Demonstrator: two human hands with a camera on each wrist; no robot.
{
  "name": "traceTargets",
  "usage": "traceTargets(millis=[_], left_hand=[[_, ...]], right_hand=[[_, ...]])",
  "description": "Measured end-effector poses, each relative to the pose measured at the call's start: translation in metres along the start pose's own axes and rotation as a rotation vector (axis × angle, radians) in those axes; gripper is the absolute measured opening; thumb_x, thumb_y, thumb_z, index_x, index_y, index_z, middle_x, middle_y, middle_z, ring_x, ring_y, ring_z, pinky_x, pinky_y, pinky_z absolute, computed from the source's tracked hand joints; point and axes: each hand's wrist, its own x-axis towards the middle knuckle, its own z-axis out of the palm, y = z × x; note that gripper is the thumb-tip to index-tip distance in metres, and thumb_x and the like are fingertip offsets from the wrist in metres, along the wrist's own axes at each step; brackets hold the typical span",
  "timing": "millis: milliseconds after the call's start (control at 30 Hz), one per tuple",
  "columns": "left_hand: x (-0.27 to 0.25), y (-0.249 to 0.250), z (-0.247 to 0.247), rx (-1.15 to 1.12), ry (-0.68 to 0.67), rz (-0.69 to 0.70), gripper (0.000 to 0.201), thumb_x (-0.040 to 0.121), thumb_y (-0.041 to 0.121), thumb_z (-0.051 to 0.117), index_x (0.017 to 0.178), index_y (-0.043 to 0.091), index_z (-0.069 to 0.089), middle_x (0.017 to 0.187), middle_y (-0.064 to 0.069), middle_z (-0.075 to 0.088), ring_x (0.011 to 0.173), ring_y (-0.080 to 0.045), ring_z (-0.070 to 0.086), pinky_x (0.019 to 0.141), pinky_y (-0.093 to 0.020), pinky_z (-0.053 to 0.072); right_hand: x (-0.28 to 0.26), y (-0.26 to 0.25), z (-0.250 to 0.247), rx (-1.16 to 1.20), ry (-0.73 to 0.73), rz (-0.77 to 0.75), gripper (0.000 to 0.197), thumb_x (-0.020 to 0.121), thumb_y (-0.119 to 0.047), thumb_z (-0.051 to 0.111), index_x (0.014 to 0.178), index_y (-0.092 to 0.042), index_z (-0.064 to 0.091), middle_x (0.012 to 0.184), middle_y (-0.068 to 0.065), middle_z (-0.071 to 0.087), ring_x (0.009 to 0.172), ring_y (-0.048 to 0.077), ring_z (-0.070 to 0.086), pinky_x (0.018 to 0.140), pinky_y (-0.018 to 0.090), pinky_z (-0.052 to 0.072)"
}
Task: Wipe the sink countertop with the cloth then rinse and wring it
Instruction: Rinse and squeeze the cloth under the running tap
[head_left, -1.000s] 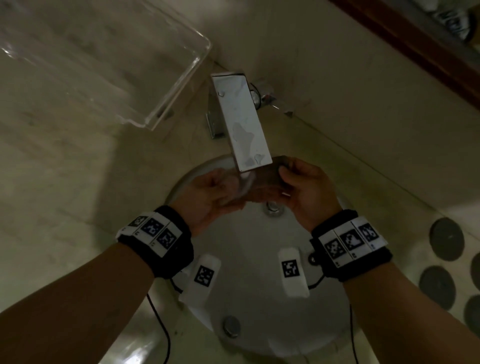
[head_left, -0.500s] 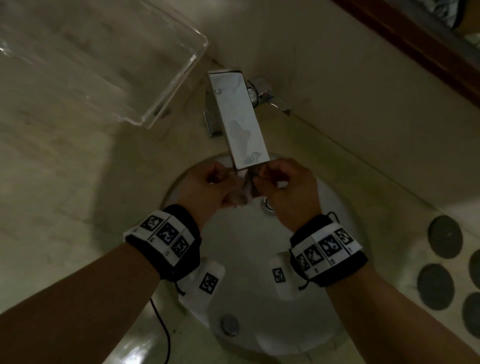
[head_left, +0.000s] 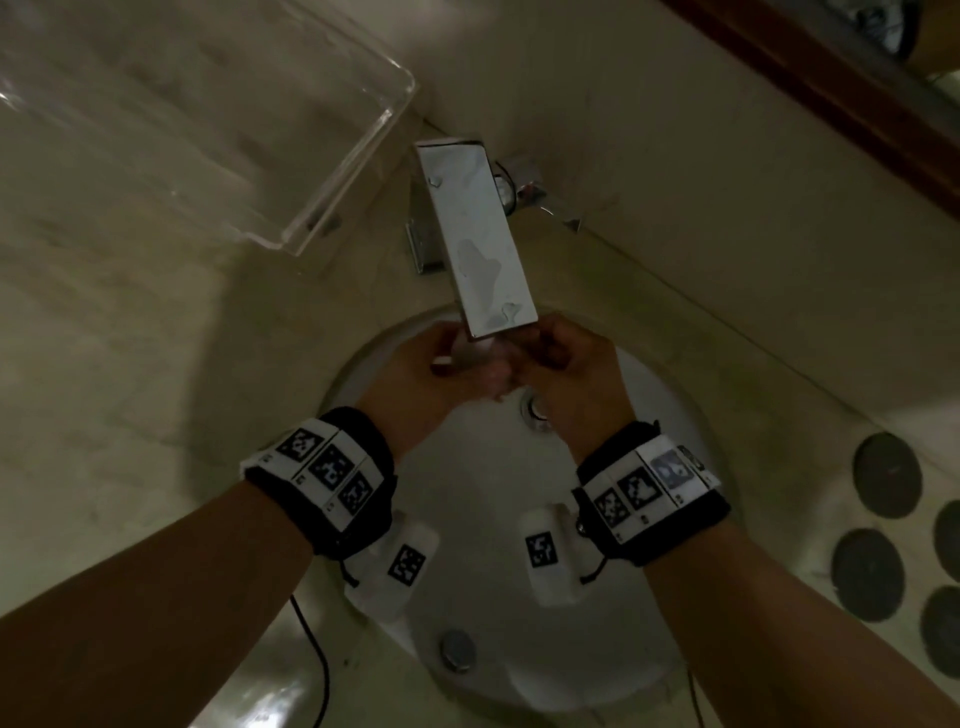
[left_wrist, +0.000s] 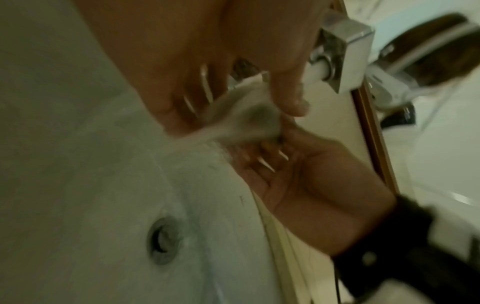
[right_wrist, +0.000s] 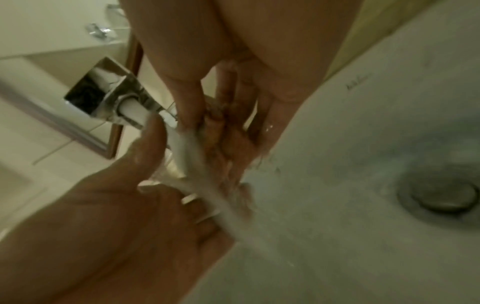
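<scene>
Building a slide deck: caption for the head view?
Both hands, left hand and right hand, rinse the cloth under the running faucet.

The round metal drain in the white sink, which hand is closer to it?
Right. The right hand is just above the round metal drain, almost over it; the left hand is farther off on the other side.

dim room, beige wall (head_left: 649, 130), wood-framed mirror (head_left: 831, 88).

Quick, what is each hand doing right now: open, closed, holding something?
Left hand: closed, holding the cloth under the running water.
Right hand: closed, holding the same cloth.
</scene>
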Motion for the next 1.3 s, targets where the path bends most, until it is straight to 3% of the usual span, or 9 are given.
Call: traceTargets(millis=[100, 267, 367, 533, 733, 800, 933, 1167, 1300], left_hand=[[0.000, 0.005, 0.000, 0.042, -0.131, -0.013, 0.067, 0.072, 0.031, 0.082, 0.132, 0.012, 0.058, 0.126, -0.008, 0.067, 0.118, -0.022, 0.063, 0.100, -0.043, 0.051], [0.002, 0.011, -0.004, 0.203, -0.130, -0.077, 0.039, 0.076, 0.009, 0.082, 0.112, 0.014, 0.069, 0.086, -0.003, 0.073, 0.071, -0.014, 0.068, 0.064, -0.034, 0.060], [0.003, 0.015, -0.002, 0.379, -0.107, -0.049, 0.016, 0.078, 0.013, 0.079, 0.088, 0.020, 0.069, 0.077, -0.003, 0.070, 0.057, -0.007, 0.063, 0.059, -0.030, 0.058], [0.002, 0.024, 0.002, 0.292, -0.124, -0.129, 0.024, 0.082, 0.009, 0.073, 0.103, 0.016, 0.065, 0.085, -0.007, 0.065, 0.066, -0.012, 0.056, 0.056, -0.025, 0.052], [0.003, 0.032, 0.005, 0.478, -0.234, -0.094, 0.025, 0.084, -0.005, 0.067, 0.073, 0.017, 0.064, 0.049, 0.007, 0.047, 0.038, 0.002, 0.045, 0.044, -0.005, 0.034], [0.004, 0.034, 0.006, 0.645, -0.266, -0.047, 0.010, 0.087, 0.001, 0.068, 0.077, 0.000, 0.065, 0.066, -0.006, 0.059, 0.051, 0.005, 0.052, 0.056, -0.006, 0.039], [0.008, 0.035, 0.009, 1.014, -0.341, -0.028, 0.045, 0.096, 0.023, 0.058, 0.135, 0.001, 0.051, 0.135, -0.016, 0.055, 0.119, -0.027, 0.054, 0.101, -0.027, 0.038], [0.014, 0.025, 0.003, 1.370, -0.183, 0.003, 0.040, 0.102, 0.033, 0.037, 0.128, 0.008, 0.054, 0.130, -0.007, 0.059, 0.121, -0.025, 0.054, 0.103, -0.033, 0.041], [0.013, 0.031, 0.007, 1.426, -0.151, 0.127, 0.036, 0.104, 0.027, 0.032, 0.126, 0.009, 0.053, 0.127, -0.009, 0.061, 0.115, -0.024, 0.058, 0.098, -0.031, 0.043]], right_hand=[[-0.005, -0.003, 0.002, -0.026, -0.077, 0.038, 0.008, 0.088, -0.003, 0.061, 0.089, -0.001, 0.068, 0.071, -0.007, 0.070, 0.068, 0.001, 0.064, 0.064, 0.017, 0.051], [-0.001, 0.001, -0.003, -0.354, -0.125, 0.004, 0.014, 0.090, -0.021, 0.062, 0.076, -0.022, 0.064, 0.089, 0.004, 0.058, 0.072, 0.006, 0.057, 0.065, 0.020, 0.042], [0.001, -0.004, -0.010, -0.460, -0.107, -0.109, 0.020, 0.090, -0.022, 0.058, 0.107, -0.013, 0.063, 0.111, 0.007, 0.056, 0.095, 0.018, 0.059, 0.080, 0.029, 0.050], [0.001, -0.002, -0.011, -0.869, -0.314, -0.540, 0.074, 0.068, 0.010, 0.059, 0.137, -0.009, 0.040, 0.137, 0.016, 0.042, 0.113, 0.032, 0.052, 0.090, 0.042, 0.052], [0.007, 0.000, 0.010, -1.224, -0.269, -0.722, 0.025, 0.074, -0.002, 0.051, 0.092, 0.001, 0.069, 0.082, 0.023, 0.068, 0.064, 0.034, 0.063, 0.054, 0.039, 0.059], [0.008, -0.010, 0.013, -1.222, -0.267, -0.686, 0.016, 0.064, 0.004, 0.049, 0.053, -0.002, 0.059, 0.046, 0.014, 0.057, 0.033, 0.028, 0.053, 0.032, 0.030, 0.047], [0.009, -0.020, 0.015, -1.360, -0.229, -0.556, 0.019, 0.051, -0.006, 0.059, 0.038, -0.011, 0.047, 0.033, 0.005, 0.045, 0.023, 0.020, 0.042, 0.037, 0.014, 0.027], [0.016, -0.016, 0.013, -1.432, -0.266, -0.389, 0.033, 0.036, -0.029, 0.089, 0.046, -0.018, 0.059, 0.037, 0.001, 0.052, 0.028, 0.021, 0.049, 0.036, 0.019, 0.027], [0.020, -0.019, 0.016, -1.396, -0.290, -0.522, 0.021, 0.062, -0.021, 0.080, 0.060, -0.009, 0.063, 0.055, 0.007, 0.059, 0.052, 0.025, 0.061, 0.049, 0.029, 0.044]])
